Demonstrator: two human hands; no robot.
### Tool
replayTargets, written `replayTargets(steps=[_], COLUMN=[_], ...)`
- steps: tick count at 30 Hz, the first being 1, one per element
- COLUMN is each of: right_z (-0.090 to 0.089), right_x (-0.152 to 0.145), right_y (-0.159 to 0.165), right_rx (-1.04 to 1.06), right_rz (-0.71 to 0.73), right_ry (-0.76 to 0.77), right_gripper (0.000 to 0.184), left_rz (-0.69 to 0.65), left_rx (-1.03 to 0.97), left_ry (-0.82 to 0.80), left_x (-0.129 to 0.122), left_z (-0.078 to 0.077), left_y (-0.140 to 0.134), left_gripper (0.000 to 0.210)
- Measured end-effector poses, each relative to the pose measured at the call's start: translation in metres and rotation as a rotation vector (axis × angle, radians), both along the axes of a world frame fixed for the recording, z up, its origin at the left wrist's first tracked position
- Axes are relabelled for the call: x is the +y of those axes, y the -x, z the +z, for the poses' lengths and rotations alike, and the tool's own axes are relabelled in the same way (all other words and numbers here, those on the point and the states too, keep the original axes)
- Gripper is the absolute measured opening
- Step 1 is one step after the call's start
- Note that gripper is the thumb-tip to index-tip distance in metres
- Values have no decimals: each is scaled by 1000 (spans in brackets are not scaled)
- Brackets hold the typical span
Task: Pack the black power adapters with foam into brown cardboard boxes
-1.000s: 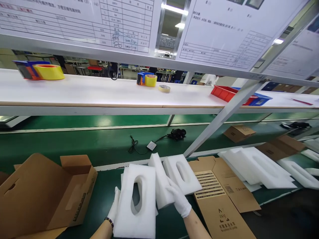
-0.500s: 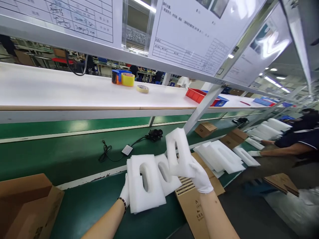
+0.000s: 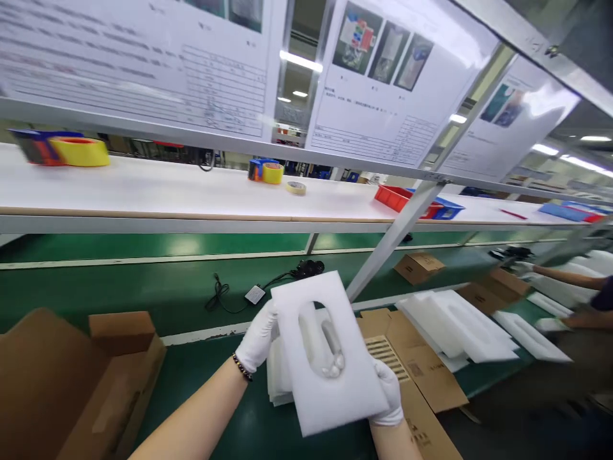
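A white foam sheet (image 3: 313, 390) with a long oval cutout is held up, tilted, between my white-gloved hands. My left hand (image 3: 258, 337) is closed on its upper left edge. My right hand (image 3: 389, 395) is closed on the lower right side, its palm behind the sheet, and gloved fingertips show through the cutout. Behind the sheet, more foam pieces (image 3: 278, 374) stand on the green bench (image 3: 225, 409), largely hidden. Another oval-cut foam piece appears through the opening.
An open cardboard box (image 3: 108, 396) sits at left. Flattened cardboard (image 3: 426, 383) and stacked foam sheets (image 3: 460, 326) lie at right. A power adapter (image 3: 255, 294) with cables rests behind. Above runs a white shelf (image 3: 191, 191) with tape rolls and a red bin (image 3: 395, 198). A co-worker's arm (image 3: 569, 278) reaches in at far right.
My right hand has brought its foam piece left and down, turning its broad face toward me. My left hand has moved up from the foam stack onto this sheet's edge. The view has shifted.
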State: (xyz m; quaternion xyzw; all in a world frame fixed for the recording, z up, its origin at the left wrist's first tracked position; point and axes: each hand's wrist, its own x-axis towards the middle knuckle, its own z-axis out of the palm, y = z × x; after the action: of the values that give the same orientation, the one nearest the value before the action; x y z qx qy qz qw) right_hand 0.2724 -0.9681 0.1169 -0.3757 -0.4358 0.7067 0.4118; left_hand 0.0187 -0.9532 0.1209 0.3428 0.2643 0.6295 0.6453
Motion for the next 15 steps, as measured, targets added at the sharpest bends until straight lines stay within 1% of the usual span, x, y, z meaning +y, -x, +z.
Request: replayTargets(steps=[1, 2, 3, 5, 7, 9, 10, 12, 13, 15], right_z=[0, -1, -3, -8, -14, -18, -19, -17, -15, -9], right_x=[-2, -4, -6, -9, -13, -20, -25, -39, -47, -62], right_y=[9, 16, 23, 35, 48, 63, 71, 87, 94, 106], right_rx=[69, 125, 155, 177, 166, 134, 105, 4, -83, -324], right_rz=[36, 58, 72, 120, 166, 150, 110, 24, -4, -30], right_ry=[54, 99, 121, 141, 141, 122, 91, -25, -104, -270], right_gripper=[43, 41, 41, 46, 51, 54, 55, 60, 66, 81], left_rz=[21, 66, 118, 218, 346, 491, 557, 654, 680, 691], left_rx=[33, 79, 130, 208, 219, 201, 193, 196, 202, 212], left_ry=[9, 30, 54, 65, 52, 93, 130, 199, 220, 247], left_x=[-5, -11, -17, -28, -36, -40, -42, -43, -44, -45], left_z=[11, 19, 23, 26, 24, 21, 19, 14, 11, 3], left_y=[3, 7, 12, 23, 33, 43, 49, 61, 67, 76], left_gripper=[54, 49, 45, 39, 32, 27, 26, 22, 21, 21])
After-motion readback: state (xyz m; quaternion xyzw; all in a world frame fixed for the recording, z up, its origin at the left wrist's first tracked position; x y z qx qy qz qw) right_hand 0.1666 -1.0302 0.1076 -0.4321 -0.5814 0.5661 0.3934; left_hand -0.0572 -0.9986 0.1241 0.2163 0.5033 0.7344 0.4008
